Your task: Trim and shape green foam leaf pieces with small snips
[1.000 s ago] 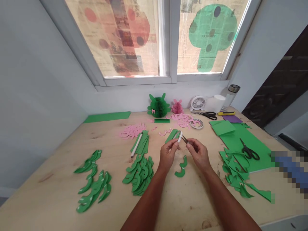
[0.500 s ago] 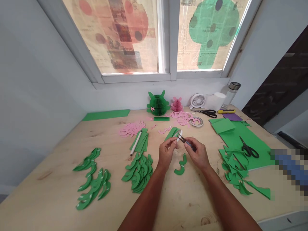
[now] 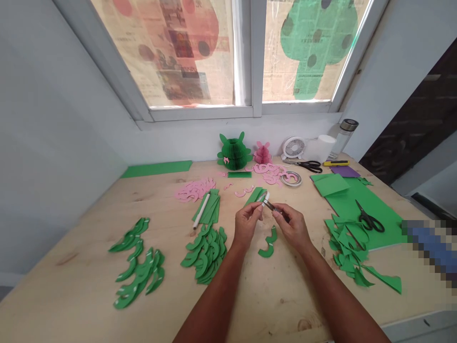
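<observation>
My left hand [image 3: 247, 223] is closed, with finger and thumb pinching a narrow white strip [image 3: 267, 196] that looks like tape. My right hand [image 3: 291, 225] grips slim, dark metal tweezers [image 3: 270, 205], their tips meeting the strip beside my left fingertips. Just below, between my wrists, lies a wavy green paper piece [image 3: 267, 248] with small white patches on it. Beyond my left fingers sit flat green paper strips [image 3: 254, 195], partly hidden by the hand.
Left of my arms lie a pile of green curved cutouts [image 3: 207, 255], patched green pieces [image 3: 137, 281] and a white pen [image 3: 202, 210]. Behind are pink cutouts [image 3: 195, 189] and a tape roll [image 3: 291, 178]. To the right are black scissors [image 3: 369, 220] and green scraps [image 3: 346, 252].
The tweezers' tips have shifted slightly left along the white strip, toward my left fingertips. The strip's curl has straightened a little. Things on the table stay put.
</observation>
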Demonstrator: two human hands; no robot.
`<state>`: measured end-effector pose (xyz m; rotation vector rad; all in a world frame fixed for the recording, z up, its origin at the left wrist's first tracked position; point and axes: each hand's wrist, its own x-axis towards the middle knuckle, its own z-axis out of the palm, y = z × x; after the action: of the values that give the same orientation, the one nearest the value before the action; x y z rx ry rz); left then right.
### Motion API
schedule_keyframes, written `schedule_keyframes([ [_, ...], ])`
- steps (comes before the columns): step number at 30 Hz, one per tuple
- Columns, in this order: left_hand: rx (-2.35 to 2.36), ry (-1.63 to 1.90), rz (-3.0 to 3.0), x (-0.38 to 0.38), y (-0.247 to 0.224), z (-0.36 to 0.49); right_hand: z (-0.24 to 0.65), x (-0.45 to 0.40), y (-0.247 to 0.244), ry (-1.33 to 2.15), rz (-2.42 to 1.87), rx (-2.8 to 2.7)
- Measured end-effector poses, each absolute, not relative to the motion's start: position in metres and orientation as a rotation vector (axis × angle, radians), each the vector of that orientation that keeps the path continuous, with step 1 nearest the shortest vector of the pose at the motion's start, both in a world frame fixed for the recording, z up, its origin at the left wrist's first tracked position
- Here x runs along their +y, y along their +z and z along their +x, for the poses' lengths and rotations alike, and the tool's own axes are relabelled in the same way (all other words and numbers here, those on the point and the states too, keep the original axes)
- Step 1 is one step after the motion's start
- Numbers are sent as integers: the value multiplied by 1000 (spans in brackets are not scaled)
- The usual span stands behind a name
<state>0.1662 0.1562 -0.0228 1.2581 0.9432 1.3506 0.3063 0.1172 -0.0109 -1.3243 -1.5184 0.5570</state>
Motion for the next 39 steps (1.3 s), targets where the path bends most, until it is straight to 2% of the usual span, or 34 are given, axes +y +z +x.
schedule_keyframes([
  [39,933,1331,1256,156,-21,166,306,118,-12,506,-1324,-1548],
])
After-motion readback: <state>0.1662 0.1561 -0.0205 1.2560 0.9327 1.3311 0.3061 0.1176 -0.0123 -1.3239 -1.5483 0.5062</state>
